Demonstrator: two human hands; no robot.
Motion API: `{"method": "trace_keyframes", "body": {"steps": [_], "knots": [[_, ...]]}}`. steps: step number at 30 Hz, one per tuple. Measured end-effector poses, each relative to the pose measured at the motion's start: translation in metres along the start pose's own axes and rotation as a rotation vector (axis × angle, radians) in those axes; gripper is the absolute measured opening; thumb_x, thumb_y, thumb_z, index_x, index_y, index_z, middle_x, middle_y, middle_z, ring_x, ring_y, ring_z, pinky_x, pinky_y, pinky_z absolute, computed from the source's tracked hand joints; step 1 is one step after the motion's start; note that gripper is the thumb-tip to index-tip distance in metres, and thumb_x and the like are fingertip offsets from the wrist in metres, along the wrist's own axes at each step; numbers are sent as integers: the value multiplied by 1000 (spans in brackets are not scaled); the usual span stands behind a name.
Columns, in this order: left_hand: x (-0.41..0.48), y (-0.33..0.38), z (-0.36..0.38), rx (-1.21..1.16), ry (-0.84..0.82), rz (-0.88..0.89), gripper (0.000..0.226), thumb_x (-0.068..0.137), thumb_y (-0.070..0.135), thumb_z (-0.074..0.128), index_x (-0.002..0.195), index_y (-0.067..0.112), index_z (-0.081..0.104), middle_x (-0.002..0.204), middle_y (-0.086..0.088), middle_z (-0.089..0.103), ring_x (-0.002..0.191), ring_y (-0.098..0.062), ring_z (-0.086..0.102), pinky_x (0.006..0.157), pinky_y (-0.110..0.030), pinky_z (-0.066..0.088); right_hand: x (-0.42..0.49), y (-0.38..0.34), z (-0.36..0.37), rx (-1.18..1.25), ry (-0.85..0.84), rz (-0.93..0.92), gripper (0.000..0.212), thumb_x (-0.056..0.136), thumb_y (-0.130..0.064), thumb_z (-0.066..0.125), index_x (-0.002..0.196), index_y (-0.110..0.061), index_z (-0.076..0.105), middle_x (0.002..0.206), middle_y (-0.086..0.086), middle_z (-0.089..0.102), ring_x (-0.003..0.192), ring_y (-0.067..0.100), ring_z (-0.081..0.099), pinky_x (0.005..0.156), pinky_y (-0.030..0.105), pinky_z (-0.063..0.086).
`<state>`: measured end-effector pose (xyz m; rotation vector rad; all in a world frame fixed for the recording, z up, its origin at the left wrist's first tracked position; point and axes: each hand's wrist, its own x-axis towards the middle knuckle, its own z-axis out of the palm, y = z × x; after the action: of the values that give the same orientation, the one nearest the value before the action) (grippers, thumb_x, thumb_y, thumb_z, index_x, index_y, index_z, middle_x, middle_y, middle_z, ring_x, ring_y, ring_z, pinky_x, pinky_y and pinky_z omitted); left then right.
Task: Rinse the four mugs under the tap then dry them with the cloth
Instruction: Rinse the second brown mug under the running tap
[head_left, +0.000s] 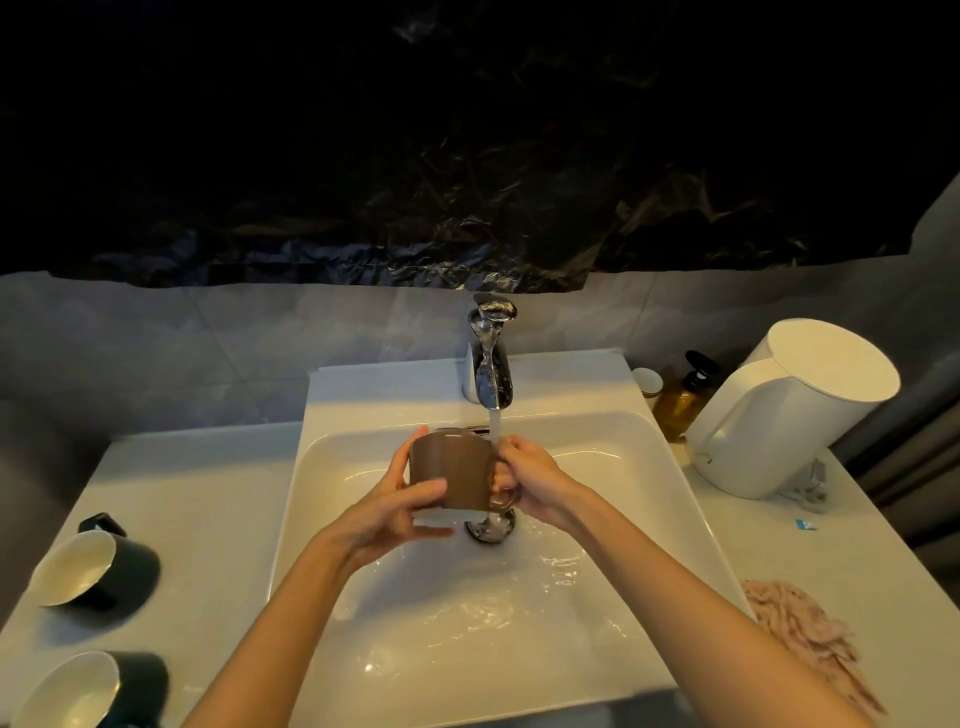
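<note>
White kettle (789, 410), amber pump bottle (680, 397) and small cup (648, 383) on the right counter (831, 545).

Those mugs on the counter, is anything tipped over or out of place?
Yes: two dark mugs lie tipped on their sides left of the sink, white insides showing. Nothing looks broken or spilled.

you've got the mug (451, 475) over the sink (597, 649), just left of the tap (491, 374) stream, l hand (402, 506) on its left, r hand (535, 480) at its right. two mugs (111, 566) lie on the counter (208, 493) far left; cloth (810, 634) on the right, kettle (789, 410) behind it.
</note>
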<state>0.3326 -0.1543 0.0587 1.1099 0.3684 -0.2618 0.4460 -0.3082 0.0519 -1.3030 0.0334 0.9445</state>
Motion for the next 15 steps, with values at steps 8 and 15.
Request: {"method": "trace_keyframes", "body": {"steps": [8, 15], "knots": [[7, -11, 6, 435, 233, 194, 97, 51, 44, 85, 134, 44, 34, 129, 7, 48, 115, -21, 52, 86, -24, 53, 0, -29, 2, -515, -199, 290, 26, 104, -26, 34, 114, -13, 54, 55, 0, 36, 52, 12, 45, 64, 28, 51], [13, -18, 19, 191, 444, 258, 93, 48, 40, 89, 127, 37, 41, 122, 4, 53, 109, -18, 54, 73, -28, 57, 25, 3, 28, -357, 339, -93, 21, 99, -29, 49, 101, -10, 58, 74, 4, 52, 57, 15, 42, 44, 24, 33]]}}
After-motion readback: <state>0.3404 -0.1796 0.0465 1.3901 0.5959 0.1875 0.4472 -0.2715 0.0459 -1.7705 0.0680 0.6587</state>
